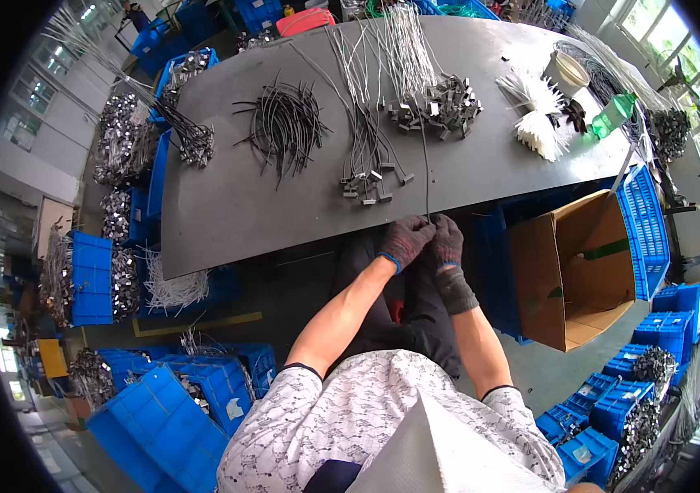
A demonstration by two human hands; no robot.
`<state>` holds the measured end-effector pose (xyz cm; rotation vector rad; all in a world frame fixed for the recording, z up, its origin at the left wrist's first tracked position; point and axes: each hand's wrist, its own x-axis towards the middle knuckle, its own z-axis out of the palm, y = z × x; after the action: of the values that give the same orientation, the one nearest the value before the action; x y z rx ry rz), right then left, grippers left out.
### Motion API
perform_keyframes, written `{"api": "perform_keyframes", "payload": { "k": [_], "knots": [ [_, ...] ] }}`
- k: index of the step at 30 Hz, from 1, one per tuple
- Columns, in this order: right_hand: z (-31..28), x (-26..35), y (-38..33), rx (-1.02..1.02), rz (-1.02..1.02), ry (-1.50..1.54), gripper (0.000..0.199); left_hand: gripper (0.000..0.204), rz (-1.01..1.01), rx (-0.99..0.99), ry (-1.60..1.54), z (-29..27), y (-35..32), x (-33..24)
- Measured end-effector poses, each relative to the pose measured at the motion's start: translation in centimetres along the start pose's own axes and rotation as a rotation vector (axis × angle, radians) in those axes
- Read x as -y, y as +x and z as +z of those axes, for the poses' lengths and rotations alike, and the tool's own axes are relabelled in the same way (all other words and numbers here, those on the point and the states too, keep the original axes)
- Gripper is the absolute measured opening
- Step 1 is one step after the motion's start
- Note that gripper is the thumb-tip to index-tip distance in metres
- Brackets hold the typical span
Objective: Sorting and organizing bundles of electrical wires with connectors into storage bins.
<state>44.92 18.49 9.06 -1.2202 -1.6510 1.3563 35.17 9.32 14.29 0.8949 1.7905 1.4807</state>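
My left hand (404,241) and my right hand (448,243), both in dark knit gloves, meet at the near edge of the grey table (235,205). Together they pinch the near end of a thin dark cable (426,164) that runs straight away across the table. Just left of it lies a bunch of cables with small metal end pieces (366,160). A heap of small metal clips (444,105) sits further back beside the cable. A loose pile of black cables (284,123) lies to the left.
White cable ties (539,123), a green bottle (612,115) and a white cup (567,74) sit at the table's right. An open cardboard box (584,271) stands right of my knees. Blue crates (177,403) with metal parts crowd the floor on both sides.
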Motion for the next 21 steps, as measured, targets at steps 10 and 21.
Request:
{"api": "perform_keyframes", "payload": {
  "k": [10, 21],
  "knots": [
    [6.3, 9.9, 10.0, 0.082, -0.593, -0.621, 0.046, 0.029, -0.1, -0.042, 0.251, -12.3, 9.3, 1.9],
    [6.6, 10.3, 29.4, 0.128, -0.736, -1.207, 0.034, 0.036, -0.319, -0.811, 1.157, -27.9, 9.4, 11.0]
  ]
}}
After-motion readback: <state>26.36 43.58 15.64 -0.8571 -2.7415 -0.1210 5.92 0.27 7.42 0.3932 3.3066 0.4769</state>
